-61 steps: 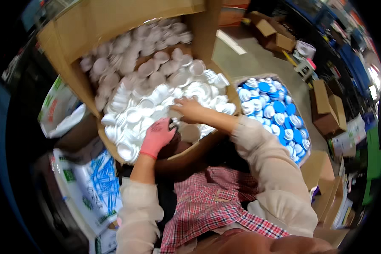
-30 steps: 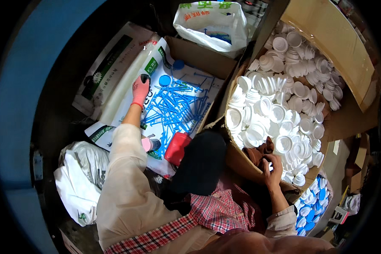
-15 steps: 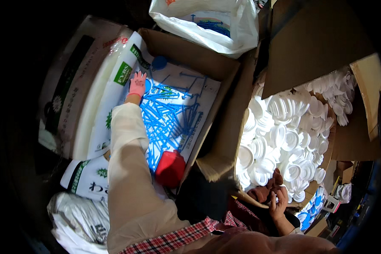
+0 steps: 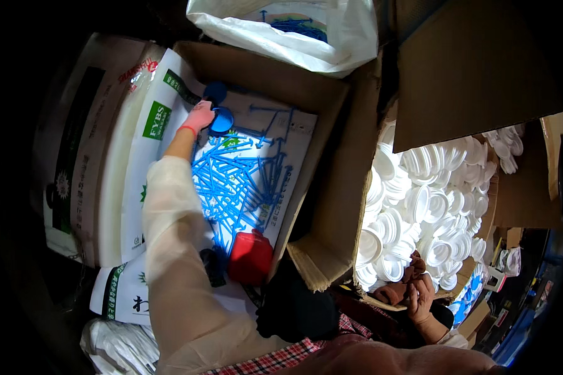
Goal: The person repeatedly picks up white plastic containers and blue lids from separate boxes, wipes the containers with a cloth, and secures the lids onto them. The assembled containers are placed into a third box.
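Note:
My left hand (image 4: 200,115), in a pink glove, reaches far into a cardboard box. Its fingers close on the edge of a blue round lid (image 4: 222,122). Just beyond lies a second blue round piece (image 4: 215,92). Many thin blue plastic sticks with flat heads (image 4: 231,178) are spread over the white printed sheet (image 4: 301,125) nearer to me. My bare right hand (image 4: 421,297) is closed on a brown cloth piece (image 4: 394,291), perhaps a glove, at the near edge of a box of white round lids (image 4: 419,206).
A red container (image 4: 251,257) sits near the box's front. Behind stands a white bag (image 4: 281,47) with blue sticks inside. Cardboard flaps (image 4: 481,75) rise at the right. A plastic-wrapped printed stack (image 4: 81,150) is at the left, with a white plastic bundle (image 4: 119,350) below it.
My left hand, spread beside the blue lid before, has turned and closed on its edge. My right hand stays at the brown cloth piece. The whole view has shifted slightly.

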The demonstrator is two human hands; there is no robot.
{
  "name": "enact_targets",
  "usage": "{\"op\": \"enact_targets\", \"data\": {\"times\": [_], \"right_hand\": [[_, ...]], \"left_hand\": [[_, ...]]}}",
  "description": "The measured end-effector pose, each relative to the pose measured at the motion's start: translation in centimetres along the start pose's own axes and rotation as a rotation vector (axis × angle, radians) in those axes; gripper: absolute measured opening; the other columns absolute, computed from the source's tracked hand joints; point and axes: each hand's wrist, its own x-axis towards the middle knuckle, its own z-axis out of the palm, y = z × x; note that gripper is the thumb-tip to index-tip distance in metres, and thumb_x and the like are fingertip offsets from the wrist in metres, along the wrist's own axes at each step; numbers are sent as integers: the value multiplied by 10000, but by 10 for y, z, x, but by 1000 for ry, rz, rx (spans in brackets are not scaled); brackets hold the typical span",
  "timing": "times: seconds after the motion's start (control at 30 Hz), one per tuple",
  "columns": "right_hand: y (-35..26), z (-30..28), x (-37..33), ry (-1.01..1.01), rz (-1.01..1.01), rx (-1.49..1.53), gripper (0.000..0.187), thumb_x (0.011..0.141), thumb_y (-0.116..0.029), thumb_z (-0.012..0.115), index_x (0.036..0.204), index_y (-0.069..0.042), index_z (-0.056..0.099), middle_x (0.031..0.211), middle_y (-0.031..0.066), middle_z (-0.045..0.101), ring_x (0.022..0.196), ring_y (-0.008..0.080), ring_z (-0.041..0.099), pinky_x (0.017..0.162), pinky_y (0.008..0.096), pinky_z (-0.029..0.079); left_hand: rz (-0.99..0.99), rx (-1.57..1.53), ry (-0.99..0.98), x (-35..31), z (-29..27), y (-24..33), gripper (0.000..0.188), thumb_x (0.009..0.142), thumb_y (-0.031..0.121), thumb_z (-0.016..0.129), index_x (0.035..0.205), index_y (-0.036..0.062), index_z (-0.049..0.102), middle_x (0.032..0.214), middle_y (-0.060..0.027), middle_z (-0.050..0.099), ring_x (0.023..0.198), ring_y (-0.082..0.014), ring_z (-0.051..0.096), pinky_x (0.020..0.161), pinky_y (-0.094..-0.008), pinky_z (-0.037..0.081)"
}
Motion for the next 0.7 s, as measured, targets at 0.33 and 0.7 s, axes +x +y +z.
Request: {"op": "enact_targets", "data": {"times": [0.33, 0.7], "right_hand": [[0, -4, 9, 23, -107, 23, 115, 823, -99, 560, 877, -9, 606, 813, 161, 509, 729, 347, 515, 617, 411, 398], [15, -1, -4, 236, -180, 79, 128, 784, -92, 657, 899, -67, 607, 838, 126, 550, 778, 345, 562, 643, 413, 453]], "left_hand": [[-282, -215, 469, -8, 56, 1, 234, 796, 86, 491, 935, -24, 642, 1070, -241, 631, 999, -390, 596, 892, -427, 472], [788, -625, 207, -325, -163, 341, 410, 706, -76, 436, 1050, 5, 644, 1147, -199, 579, 1095, -370, 560, 975, -369, 421]]}}
